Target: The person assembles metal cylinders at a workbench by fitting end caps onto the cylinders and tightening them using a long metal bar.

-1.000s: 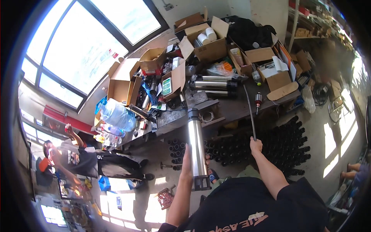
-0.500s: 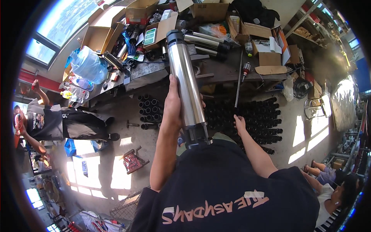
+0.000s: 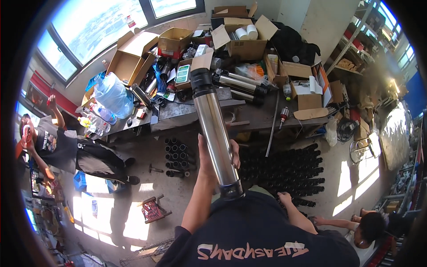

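A shiny metal cylinder with black end caps (image 3: 212, 129) stands upright in front of me, its lower end close to my chest. My left hand (image 3: 209, 160) is wrapped round its lower half, thumb on one side and fingertips showing on the other. My right hand (image 3: 284, 198) is low at my right side, beside the rows of black tubular parts (image 3: 289, 167) on the floor. Its fingers look curled, and anything in them is hidden. A thin metal rod (image 3: 272, 124) slants over the bench's front edge, apart from that hand.
The bench (image 3: 178, 115) holds cardboard boxes (image 3: 249, 46), more metal cylinders (image 3: 240, 82), a large clear bottle (image 3: 113, 91) and a red-tipped tool (image 3: 283, 115). Black tubes (image 3: 175, 155), a hammer (image 3: 155, 169) and a stool (image 3: 153, 209) are on the floor. Two people are nearby, left and right.
My view has tilted up toward the bench. The cylinder and my left hand sit lower in view. My right hand has drawn back toward my body, away from the rod's lower end.
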Demonstrator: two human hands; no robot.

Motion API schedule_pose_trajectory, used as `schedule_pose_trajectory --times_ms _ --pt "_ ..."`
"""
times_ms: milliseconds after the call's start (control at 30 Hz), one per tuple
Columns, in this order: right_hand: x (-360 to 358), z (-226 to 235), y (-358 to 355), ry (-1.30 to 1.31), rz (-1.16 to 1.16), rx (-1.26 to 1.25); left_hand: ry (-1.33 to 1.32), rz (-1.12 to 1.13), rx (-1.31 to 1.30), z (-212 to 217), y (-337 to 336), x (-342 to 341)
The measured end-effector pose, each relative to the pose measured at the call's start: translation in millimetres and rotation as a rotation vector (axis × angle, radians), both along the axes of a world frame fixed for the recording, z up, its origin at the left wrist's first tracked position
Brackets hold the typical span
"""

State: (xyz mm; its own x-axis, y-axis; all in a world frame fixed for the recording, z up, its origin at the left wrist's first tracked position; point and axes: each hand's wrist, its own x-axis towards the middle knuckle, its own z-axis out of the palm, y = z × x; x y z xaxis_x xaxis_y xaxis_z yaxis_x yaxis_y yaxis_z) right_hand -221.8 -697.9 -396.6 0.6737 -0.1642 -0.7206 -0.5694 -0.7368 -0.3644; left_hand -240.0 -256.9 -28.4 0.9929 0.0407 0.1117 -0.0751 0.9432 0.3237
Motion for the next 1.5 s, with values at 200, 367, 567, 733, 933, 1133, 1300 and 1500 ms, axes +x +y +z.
schedule_pose_trajectory --times_ms 200,367,567,733,933,1133,1300,1500 --pt "45.2 3.2 44.4 -0.112 0.134 0.199 0.198 0.082 0.177 0.1 -7.8 8.8" --pt "58.3 13.0 62.9 -0.124 0.332 0.165 0.309 0.202 0.433 11.0 3.1 11.0" --pt "55.7 -6.4 42.6 -0.049 0.323 0.121 0.037 0.048 -0.014 -18.6 18.9 17.0" --pt "50.4 7.4 30.8 -0.008 0.436 -0.043 0.313 0.172 0.173 -29.3 16.2 12.5" --pt "60.3 11.5 36.4 0.033 0.394 0.013 0.156 0.147 -0.022 -29.3 13.9 11.8" --pt "62.4 -11.3 50.2 -0.038 0.371 0.09 0.011 0.114 -0.117 -18.8 0.0 29.2" --pt "52.2 5.9 80.5 -0.003 0.46 0.026 -0.054 0.064 -0.27 -18.3 -2.2 26.6" --pt "51.4 10.1 76.8 -0.051 0.438 0.022 -0.035 0.067 -0.315 -8.5 -7.6 35.2"
